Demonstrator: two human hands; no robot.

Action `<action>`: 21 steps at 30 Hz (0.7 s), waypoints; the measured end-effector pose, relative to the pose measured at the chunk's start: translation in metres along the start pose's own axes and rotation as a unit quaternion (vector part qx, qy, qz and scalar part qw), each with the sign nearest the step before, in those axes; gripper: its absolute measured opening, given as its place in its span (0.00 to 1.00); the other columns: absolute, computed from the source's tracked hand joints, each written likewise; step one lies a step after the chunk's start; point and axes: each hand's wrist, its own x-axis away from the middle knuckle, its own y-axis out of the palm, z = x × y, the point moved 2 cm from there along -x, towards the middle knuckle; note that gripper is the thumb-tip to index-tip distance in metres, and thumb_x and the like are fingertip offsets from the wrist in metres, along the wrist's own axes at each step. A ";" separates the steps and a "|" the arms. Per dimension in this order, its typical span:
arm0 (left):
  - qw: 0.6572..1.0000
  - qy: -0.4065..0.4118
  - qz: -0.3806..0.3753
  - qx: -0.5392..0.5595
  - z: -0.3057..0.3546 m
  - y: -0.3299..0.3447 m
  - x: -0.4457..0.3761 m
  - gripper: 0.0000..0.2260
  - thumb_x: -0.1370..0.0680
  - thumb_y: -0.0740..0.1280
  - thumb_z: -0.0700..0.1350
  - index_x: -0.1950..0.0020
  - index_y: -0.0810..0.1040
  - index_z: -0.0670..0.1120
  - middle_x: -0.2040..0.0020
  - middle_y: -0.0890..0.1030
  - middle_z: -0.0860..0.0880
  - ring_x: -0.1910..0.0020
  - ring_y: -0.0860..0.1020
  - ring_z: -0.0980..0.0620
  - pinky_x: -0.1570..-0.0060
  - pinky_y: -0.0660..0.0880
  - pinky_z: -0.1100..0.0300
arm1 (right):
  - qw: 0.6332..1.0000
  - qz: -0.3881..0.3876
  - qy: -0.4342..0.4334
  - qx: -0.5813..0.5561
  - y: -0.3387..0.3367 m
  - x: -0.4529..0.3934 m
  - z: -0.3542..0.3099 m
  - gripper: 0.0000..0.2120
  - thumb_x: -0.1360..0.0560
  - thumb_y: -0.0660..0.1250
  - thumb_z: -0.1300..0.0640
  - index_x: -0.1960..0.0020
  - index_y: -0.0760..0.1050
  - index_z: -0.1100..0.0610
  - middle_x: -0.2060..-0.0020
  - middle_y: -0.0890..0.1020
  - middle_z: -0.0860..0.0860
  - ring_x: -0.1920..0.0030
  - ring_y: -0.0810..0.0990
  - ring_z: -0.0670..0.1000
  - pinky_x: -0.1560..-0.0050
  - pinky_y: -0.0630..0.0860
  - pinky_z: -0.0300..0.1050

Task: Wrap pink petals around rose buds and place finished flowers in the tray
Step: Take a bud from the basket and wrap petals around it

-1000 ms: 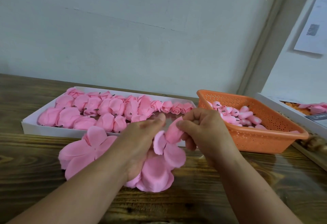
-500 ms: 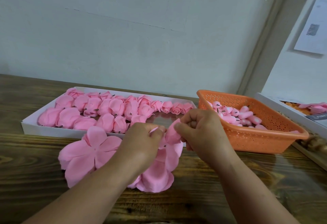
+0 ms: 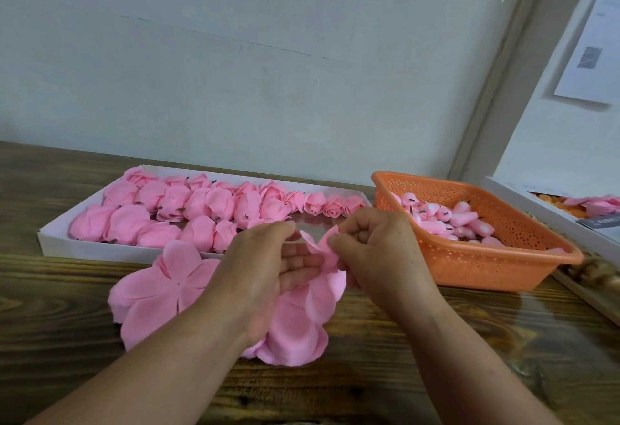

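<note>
Two hands meet over the near table edge, working one petal sheet (image 3: 302,320). The right hand (image 3: 375,250) pinches a petal tip between thumb and forefinger; the left hand (image 3: 265,263) cups beneath, fingers loosely curled, thumb on the sheet's far edge. Whether a bud sits inside cannot be told. Wrapping well likely means drawing each petal snug without tearing. Finished flowers (image 3: 188,210) fill the white tray (image 3: 53,240), far left; buds (image 3: 463,220) wait in the orange basket (image 3: 496,267), right.
</note>
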 end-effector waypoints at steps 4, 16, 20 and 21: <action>1.000 0.017 -0.015 -0.018 -0.002 0.001 0.002 0.21 0.24 0.60 0.28 0.71 0.83 0.44 0.65 0.84 0.40 0.64 0.85 0.47 0.65 0.79 0.63 | 1.000 0.011 0.009 -0.011 -0.002 -0.002 0.002 0.11 0.29 0.65 0.70 0.68 0.74 0.62 0.78 0.76 0.56 0.83 0.70 0.46 0.80 0.66 0.37; 0.985 0.071 -0.031 -0.153 -0.001 0.003 0.007 0.13 0.25 0.69 0.37 0.55 0.85 0.56 0.55 0.86 0.55 0.54 0.84 0.58 0.54 0.80 0.63 | 0.998 -0.007 0.024 -0.066 -0.001 -0.001 0.001 0.13 0.28 0.64 0.70 0.70 0.73 0.59 0.81 0.75 0.52 0.83 0.70 0.47 0.80 0.65 0.37; 0.982 0.072 -0.059 -0.165 -0.001 0.003 0.009 0.09 0.25 0.69 0.42 0.48 0.84 0.52 0.54 0.86 0.54 0.52 0.84 0.56 0.47 0.79 0.55 | 0.992 -0.035 0.041 -0.114 -0.003 0.001 0.000 0.12 0.27 0.65 0.69 0.69 0.74 0.61 0.81 0.75 0.53 0.83 0.69 0.48 0.81 0.65 0.37; 0.981 0.070 -0.065 -0.171 -0.001 0.003 0.009 0.09 0.25 0.68 0.43 0.48 0.84 0.52 0.54 0.86 0.54 0.52 0.84 0.56 0.46 0.79 0.54 | 0.990 -0.044 0.045 -0.129 -0.003 0.001 0.000 0.12 0.27 0.65 0.69 0.68 0.74 0.62 0.81 0.75 0.53 0.83 0.69 0.48 0.81 0.65 0.36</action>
